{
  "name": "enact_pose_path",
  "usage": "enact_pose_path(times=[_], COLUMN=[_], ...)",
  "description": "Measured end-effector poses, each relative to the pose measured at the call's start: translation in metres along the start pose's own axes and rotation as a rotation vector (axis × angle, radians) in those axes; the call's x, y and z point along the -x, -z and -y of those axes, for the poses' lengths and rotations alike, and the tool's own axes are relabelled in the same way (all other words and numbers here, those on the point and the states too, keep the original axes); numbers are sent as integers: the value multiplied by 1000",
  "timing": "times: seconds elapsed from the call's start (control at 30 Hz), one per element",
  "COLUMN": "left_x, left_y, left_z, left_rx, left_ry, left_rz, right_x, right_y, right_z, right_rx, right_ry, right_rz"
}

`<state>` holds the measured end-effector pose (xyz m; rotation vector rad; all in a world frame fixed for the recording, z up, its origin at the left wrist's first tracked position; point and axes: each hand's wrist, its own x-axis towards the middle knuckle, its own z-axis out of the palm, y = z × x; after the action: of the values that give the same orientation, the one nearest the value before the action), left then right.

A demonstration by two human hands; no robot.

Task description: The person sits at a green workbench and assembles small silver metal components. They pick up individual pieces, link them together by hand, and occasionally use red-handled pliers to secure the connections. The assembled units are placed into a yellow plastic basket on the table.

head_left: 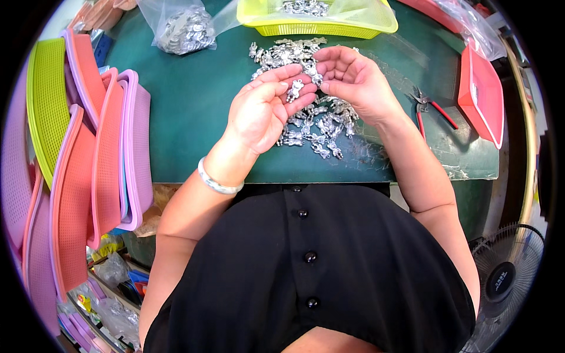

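One head-worn fisheye looks down from close above onto the green table (pixel 191 117).

Lime basket (pixel 318 28) cropped above; detail on charms (pixel 285 56) indistinct.

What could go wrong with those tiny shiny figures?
The small silver figure at the left hand's fingertips could slip and get lost among the lookalikes in the silver pile. Also, the red-handled pliers lie close to the right forearm, which might bump them.
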<state>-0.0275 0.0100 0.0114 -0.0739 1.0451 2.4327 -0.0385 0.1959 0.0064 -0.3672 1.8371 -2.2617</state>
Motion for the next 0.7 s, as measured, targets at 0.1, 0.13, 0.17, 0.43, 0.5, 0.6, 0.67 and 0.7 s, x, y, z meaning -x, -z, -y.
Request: enact_pose_path(times=[0.1, 0.13, 0.17, 0.43, 0.5, 0.6, 0.67, 0.7], left_x=[0, 1, 1, -1, -1, -1, -1, -1], left_y=[1, 0, -1, 1, 0, -2, -3, -3], left_z=[0, -1, -1, 1, 2, 4, 3, 4], left_rx=[7, 8, 9, 12, -10, -52, -73, -74], left_ry=[5, 4, 3, 13, 15, 16, 27, 26], left_rz=[8, 9, 9, -1, -20, -57, -75, -77], right_x=[0, 0, -1, 0, 1, 1, 2, 3], right_y=[0, 0, 1, 2, 1, 3, 1, 1], right_z=[2, 2, 1, 2, 4, 1, 5, 6], right_rx=[17, 11, 6, -27, -40, -45, -50, -53], right_ry=[-4, -8, -11, -46, -71, -103, -125, -136], right_rz=[-8, -8, -8, -3, 9, 23, 49, 61])
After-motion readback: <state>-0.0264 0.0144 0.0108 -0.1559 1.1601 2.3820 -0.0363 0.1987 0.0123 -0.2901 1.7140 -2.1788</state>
